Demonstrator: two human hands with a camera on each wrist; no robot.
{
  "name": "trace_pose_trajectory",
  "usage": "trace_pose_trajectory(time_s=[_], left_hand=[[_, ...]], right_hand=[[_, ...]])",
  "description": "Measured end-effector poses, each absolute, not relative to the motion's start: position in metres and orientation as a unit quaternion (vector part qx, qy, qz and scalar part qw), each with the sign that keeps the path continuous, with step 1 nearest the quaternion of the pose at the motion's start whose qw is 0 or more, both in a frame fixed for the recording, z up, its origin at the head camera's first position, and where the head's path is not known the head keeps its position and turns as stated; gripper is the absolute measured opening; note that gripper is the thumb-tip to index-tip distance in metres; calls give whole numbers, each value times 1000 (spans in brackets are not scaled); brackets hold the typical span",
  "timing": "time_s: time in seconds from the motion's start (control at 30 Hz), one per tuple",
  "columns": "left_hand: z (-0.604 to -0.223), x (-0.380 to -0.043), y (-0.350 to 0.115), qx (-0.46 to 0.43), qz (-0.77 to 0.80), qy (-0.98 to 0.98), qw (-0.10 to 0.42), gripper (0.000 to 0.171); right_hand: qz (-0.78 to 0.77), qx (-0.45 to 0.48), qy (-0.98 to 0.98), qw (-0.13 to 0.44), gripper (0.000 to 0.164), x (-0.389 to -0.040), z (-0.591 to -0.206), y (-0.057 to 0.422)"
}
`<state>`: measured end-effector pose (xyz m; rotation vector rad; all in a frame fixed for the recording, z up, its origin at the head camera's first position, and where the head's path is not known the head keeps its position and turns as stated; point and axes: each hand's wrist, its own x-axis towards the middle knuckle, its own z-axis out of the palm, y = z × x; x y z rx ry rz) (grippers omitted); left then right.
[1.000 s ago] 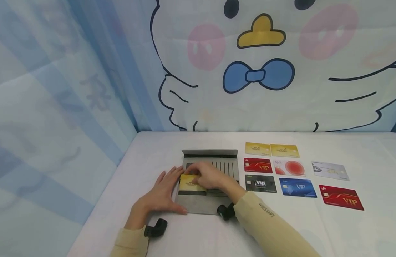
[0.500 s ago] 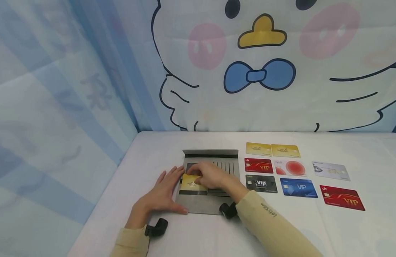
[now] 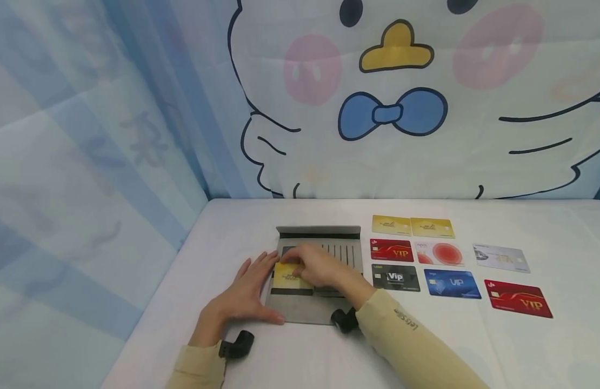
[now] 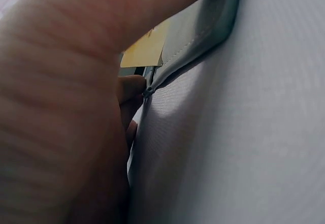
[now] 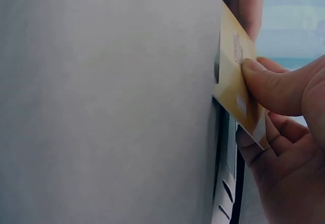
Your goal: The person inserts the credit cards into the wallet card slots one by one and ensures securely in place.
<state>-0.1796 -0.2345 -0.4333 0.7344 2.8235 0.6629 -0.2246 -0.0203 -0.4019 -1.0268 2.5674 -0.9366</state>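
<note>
A grey card wallet (image 3: 300,310) lies unfolded on the white table, its upper part showing a row of slits. My right hand (image 3: 317,266) pinches a gold card (image 3: 285,276) between thumb and fingers over the wallet's left half. In the right wrist view the card (image 5: 233,66) stands tilted, its long edge right at the wallet's surface. My left hand (image 3: 246,297) rests along the wallet's left side, fingers extended, thumb by the lower edge. The left wrist view shows the wallet's stitched corner (image 4: 198,33) and part of the gold card (image 4: 143,52).
Right of the wallet lie two gold cards (image 3: 391,225), a red VIP card (image 3: 391,250), a white card with a red circle (image 3: 439,254), a black VIP card (image 3: 395,277), a blue VIP card (image 3: 452,283), a silver card (image 3: 500,258) and another red card (image 3: 518,298).
</note>
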Motion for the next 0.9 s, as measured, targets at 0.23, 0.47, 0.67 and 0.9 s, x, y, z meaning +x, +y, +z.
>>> trace_pose_trajectory(time_s=[0.23, 0.47, 0.67, 0.9], left_hand=[[-433, -180, -234, 245, 223, 941, 66, 122], [-433, -179, -234, 241, 220, 943, 72, 122], [-431, -179, -234, 242, 222, 942, 73, 123], [-431, -180, -233, 242, 217, 943, 77, 124]], right_hand=[[-312, -344, 879, 105, 34, -224, -398, -21], [-331, -344, 870, 125, 32, -223, -399, -21], [-357, -329, 865, 126, 30, -224, -404, -22], [-358, -322, 866, 135, 28, -223, -404, -20]])
